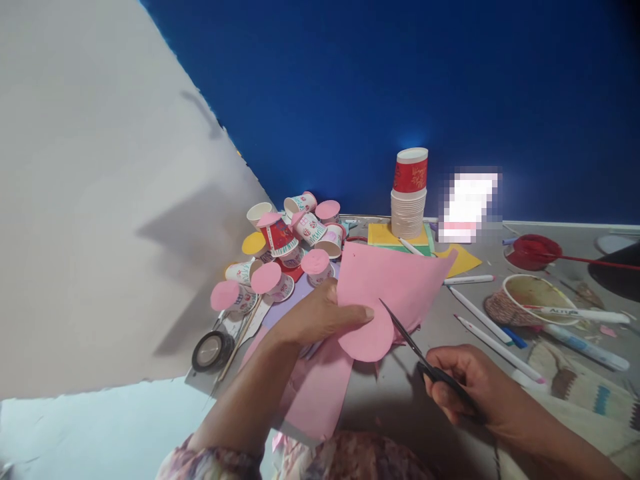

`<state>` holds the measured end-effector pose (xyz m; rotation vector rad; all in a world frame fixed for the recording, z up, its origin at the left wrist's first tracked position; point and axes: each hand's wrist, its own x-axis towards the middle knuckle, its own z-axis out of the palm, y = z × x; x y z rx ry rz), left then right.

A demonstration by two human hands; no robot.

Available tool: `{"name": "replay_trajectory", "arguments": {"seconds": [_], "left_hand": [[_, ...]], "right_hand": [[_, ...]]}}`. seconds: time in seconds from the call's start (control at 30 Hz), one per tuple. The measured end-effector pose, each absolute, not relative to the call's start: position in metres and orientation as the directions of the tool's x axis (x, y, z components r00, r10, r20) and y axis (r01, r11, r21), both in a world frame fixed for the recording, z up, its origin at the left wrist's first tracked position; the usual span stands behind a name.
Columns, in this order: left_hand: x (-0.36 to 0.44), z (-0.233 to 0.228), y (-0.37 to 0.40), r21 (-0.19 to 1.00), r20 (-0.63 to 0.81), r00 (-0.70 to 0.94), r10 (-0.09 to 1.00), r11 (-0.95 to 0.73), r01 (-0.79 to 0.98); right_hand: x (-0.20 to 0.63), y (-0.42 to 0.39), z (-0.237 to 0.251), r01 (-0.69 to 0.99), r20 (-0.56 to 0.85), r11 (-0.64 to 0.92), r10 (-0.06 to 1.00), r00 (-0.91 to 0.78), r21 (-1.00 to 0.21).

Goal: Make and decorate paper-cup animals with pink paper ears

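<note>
The left hand (320, 313) pinched a sheet of pink craft paper (387, 283) above the grey table (400, 393), thumb pressed onto its rounded near edge. The right hand (467, 387) was closed round the handles of black scissors (415, 347), blades slightly parted at the paper's right edge. Far left lay a cluster of pink-capped paper cups (287, 250); a tall cup stack (409, 197) stood beyond.
</note>
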<state>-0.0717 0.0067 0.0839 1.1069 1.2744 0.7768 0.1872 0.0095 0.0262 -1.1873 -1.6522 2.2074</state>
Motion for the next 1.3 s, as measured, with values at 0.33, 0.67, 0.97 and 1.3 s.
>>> {"name": "replay_trajectory", "arguments": {"seconds": [0.33, 0.67, 0.97, 1.3], "left_hand": [[-0.075, 0.086, 0.015, 0.922, -0.381, 0.224, 0.897, 0.350, 0.166], [-0.080, 0.085, 0.019, 0.915, -0.378, 0.249, 0.892, 0.318, 0.248], [-0.079, 0.091, 0.026, 0.896, -0.402, 0.283, 0.871, 0.311, 0.319], [-0.079, 0.098, 0.031, 0.876, -0.420, 0.297, 0.858, 0.297, 0.380]], "right_hand": [[0.189, 0.008, 0.026, 0.339, -0.492, -0.360, 0.554, -0.672, -0.869], [0.187, 0.010, 0.031, 0.343, -0.503, -0.373, 0.548, -0.668, -0.862], [0.193, 0.010, 0.024, 0.327, -0.461, -0.327, 0.573, -0.678, -0.887], [0.193, 0.008, 0.025, 0.330, -0.475, -0.344, 0.570, -0.671, -0.879]]}}
